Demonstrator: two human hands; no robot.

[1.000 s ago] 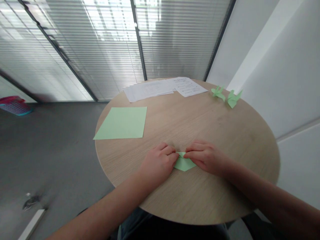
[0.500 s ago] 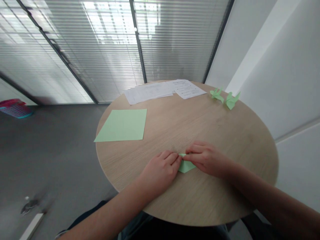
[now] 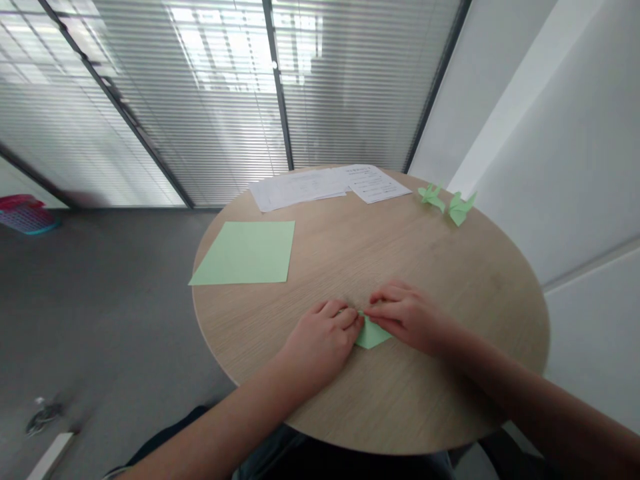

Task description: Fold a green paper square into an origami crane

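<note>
A small folded piece of green paper [image 3: 371, 335] lies on the round wooden table [image 3: 410, 393] near its front edge. My left hand [image 3: 327, 333] presses on the paper's left part with curled fingers, hiding that side. From the right, my right hand [image 3: 407, 315] has its thumb and fingers together at the paper's upper edge, close to the left fingertips. The folds under both hands are hidden. Two green origami figures [image 3: 431, 196] with pointed tips stand at the table's far right.
A flat green sheet [image 3: 247, 253] lies on the left of the table, one corner over the edge. White papers [image 3: 305, 188], some printed, lie along the far edge. On the floor are a basket [image 3: 27, 215] and a cable [image 3: 43, 419]. A white wall [image 3: 595, 167] borders the right.
My right fingertips have shifted slightly left along the paper's upper edge, towards my left hand. The left hand stays on the paper. The view has tilted a little.
</note>
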